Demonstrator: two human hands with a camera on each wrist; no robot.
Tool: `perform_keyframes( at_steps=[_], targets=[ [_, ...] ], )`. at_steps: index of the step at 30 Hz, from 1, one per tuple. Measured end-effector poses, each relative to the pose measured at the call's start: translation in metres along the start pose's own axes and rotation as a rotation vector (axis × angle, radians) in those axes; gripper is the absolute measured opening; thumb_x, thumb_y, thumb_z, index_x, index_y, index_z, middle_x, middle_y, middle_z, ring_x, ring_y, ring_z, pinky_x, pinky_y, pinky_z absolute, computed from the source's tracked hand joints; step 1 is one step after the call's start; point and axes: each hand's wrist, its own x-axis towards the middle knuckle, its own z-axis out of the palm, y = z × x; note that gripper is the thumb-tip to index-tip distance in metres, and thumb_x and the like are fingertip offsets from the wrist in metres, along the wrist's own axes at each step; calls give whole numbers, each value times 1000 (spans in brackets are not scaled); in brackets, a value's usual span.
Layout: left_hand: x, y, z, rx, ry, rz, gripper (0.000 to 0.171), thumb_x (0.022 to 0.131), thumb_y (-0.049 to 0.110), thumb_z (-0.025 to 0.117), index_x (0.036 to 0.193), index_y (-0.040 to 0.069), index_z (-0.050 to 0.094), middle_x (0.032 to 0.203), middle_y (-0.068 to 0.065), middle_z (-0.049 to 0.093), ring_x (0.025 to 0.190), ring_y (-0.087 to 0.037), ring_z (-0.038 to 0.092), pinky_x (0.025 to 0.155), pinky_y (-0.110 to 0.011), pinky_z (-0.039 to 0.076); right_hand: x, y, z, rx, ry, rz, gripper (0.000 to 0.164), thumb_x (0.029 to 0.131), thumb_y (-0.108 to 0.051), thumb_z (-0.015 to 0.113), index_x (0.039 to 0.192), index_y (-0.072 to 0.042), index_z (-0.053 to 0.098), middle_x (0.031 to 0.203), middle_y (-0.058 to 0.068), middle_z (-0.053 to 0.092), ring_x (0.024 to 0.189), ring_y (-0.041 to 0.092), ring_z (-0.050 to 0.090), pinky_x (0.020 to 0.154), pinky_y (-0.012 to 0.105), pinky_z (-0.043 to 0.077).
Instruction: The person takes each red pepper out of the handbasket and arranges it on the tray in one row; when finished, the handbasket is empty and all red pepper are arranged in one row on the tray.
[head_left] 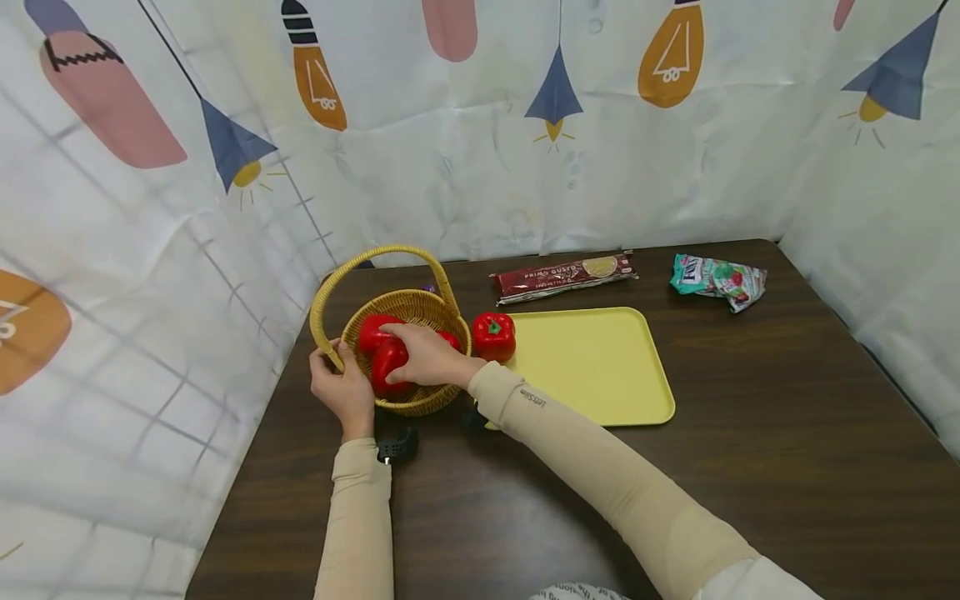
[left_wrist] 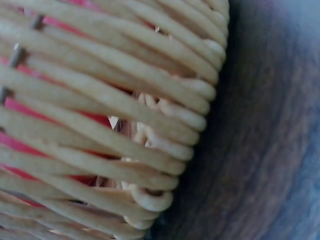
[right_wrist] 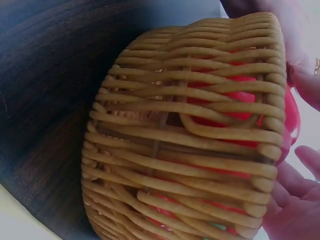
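A yellow wicker basket [head_left: 420, 400] with a tall hooped handle stands on the left of the table. My left hand [head_left: 347, 392] grips its left rim by the foot of the handle. Over the basket, my right hand [head_left: 431, 357] holds a red bell pepper [head_left: 388, 363] between thumb and fingers. Behind it lies another red pepper [head_left: 377, 330], and a bit of red [head_left: 451, 339] shows past the right hand. In the right wrist view, red shows through the wicker wall [right_wrist: 210, 135]. The left wrist view shows mostly weave [left_wrist: 100, 95].
One red bell pepper [head_left: 493, 335] stands right of the basket, at the edge of a yellow tray [head_left: 592, 367]. Behind the tray lies a dark red spaghetti packet [head_left: 564, 277]. A teal and pink snack bag [head_left: 718, 280] is at the back right. Patterned curtains [head_left: 480, 183] enclose the table [head_left: 787, 433].
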Motion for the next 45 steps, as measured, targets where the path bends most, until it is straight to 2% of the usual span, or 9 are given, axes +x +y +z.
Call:
perform_keyframes(
  at_steps=[3, 10, 15, 18, 23, 26, 30, 40, 45],
  targets=[
    [-1, 5, 0, 0, 4, -7, 21, 95, 10, 63, 111, -4, 62, 97, -17, 63, 81, -11, 52, 73, -22, 43, 2, 1, 0, 6, -13, 15, 81, 79, -27, 82, 147, -14, 41, 141, 4, 52, 125, 21, 49, 100, 35, 45],
    [-10, 35, -2, -17, -7, -20, 28, 97, 14, 60, 112, -10, 60, 103, -23, 62, 83, -10, 52, 76, -22, 43, 2, 4, 2, 8, 1, 41, 77, 78, -24, 83, 145, -14, 45, 137, 4, 55, 121, 20, 50, 99, 35, 45],
    [-10, 38, -2, -18, -6, -9, 27, 97, 14, 61, 111, -10, 60, 102, -23, 62, 82, -9, 51, 75, -21, 43, 1, 6, 4, -24, 15, 23, 74, 78, -26, 83, 142, -15, 48, 131, 5, 55, 115, 18, 50, 94, 32, 48],
    [-10, 38, -2, -16, -1, -3, 28, 97, 15, 60, 111, -10, 60, 100, -23, 62, 81, -9, 51, 74, -21, 42, 1, 4, 5, -96, -7, 0, 71, 78, -30, 83, 141, -17, 51, 128, 5, 52, 113, 18, 49, 91, 30, 48],
    [-10, 38, -2, -16, -7, -3, 28, 97, 14, 61, 110, -10, 60, 100, -24, 62, 82, -9, 51, 75, -22, 42, 1, 3, 8, -180, -27, -29, 67, 78, -32, 82, 137, -18, 53, 132, 3, 53, 118, 19, 48, 98, 34, 44],
    [-10, 39, -2, -15, -10, -4, 28, 97, 14, 61, 110, -10, 60, 102, -23, 62, 83, -9, 51, 76, -22, 42, 1, 4, 10, -160, -12, -37, 67, 78, -31, 83, 136, -18, 53, 135, 0, 56, 120, 20, 48, 102, 37, 42],
    [-10, 39, -2, -22, -10, -3, 27, 97, 14, 61, 110, -10, 60, 103, -23, 63, 83, -9, 51, 76, -22, 43, -1, 4, 8, -99, 14, -33, 67, 77, -30, 83, 136, -18, 53, 135, -1, 56, 121, 19, 48, 99, 36, 45],
    [-9, 36, -1, -49, 6, 1, 20, 96, 5, 61, 109, -10, 60, 98, -23, 61, 80, -8, 50, 75, -22, 42, -20, 3, -7, 14, 110, -48, 68, 79, -31, 82, 137, -16, 50, 134, -1, 55, 118, 16, 51, 97, 33, 47],
    [-9, 35, -1, -52, 6, 2, 22, 96, 7, 61, 109, -11, 60, 95, -15, 61, 81, -7, 51, 75, -22, 41, -34, 6, -17, 94, 159, -47, 72, 79, -29, 82, 141, -19, 47, 134, 1, 52, 115, 16, 51, 90, 32, 50]
  ],
)
